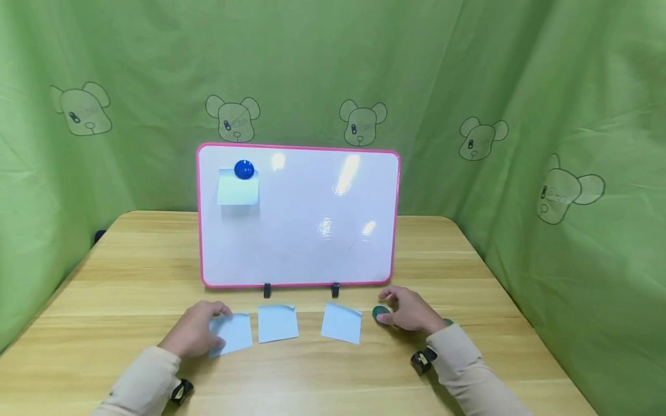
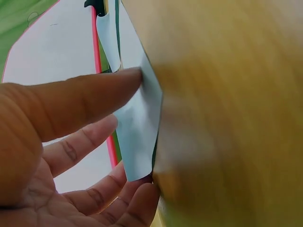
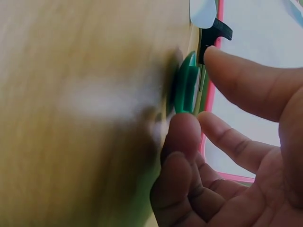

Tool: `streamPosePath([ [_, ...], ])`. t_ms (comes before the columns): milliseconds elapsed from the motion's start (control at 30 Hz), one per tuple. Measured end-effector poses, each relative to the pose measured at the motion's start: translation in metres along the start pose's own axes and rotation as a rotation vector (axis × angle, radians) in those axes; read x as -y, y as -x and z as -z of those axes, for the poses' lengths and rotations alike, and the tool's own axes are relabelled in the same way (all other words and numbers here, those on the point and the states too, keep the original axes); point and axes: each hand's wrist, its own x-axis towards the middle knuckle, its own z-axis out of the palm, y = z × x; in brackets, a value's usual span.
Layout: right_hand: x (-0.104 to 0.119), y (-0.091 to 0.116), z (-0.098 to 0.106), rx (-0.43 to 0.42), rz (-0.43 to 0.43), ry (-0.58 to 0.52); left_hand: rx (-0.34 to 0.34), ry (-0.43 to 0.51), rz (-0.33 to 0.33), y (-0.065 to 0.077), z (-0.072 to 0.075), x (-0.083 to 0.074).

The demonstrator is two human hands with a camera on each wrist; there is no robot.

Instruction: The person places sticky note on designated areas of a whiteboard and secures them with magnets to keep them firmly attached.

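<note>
My left hand point(image 1: 193, 330) is at the left edge of a light blue sticky note point(image 1: 235, 333) on the table. In the left wrist view the thumb point(image 2: 111, 92) lies against the note and the other fingers spread around its near end. Over on the right, my right hand point(image 1: 412, 311) reaches around a green round magnet point(image 1: 378, 310). The right wrist view has a fingertip point(image 3: 184, 130) right at the magnet's lower end, while the thumb point(image 3: 236, 75) stands apart from it.
A pink-framed whiteboard point(image 1: 302, 242) stands on black feet behind the hands. On it a blue magnet point(image 1: 244, 169) holds a sticky note point(image 1: 237, 192). Two more notes, one left point(image 1: 278, 325) and one right point(image 1: 340, 323), lie in front. Another green piece point(image 1: 448, 321) shows beside my right wrist.
</note>
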Motion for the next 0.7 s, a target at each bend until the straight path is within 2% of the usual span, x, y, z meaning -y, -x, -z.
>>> streamPosePath([
  [400, -0.0041, -0.0017, -0.0029, 0.027, -0.031, -0.053, 0.044, 0.021, 0.023, 0.0006, -0.0009, -0.0025],
  [700, -0.0025, 0.0007, -0.0026, 0.031, -0.042, -0.076, 0.024, 0.007, 0.010, -0.0016, 0.0001, -0.0045],
])
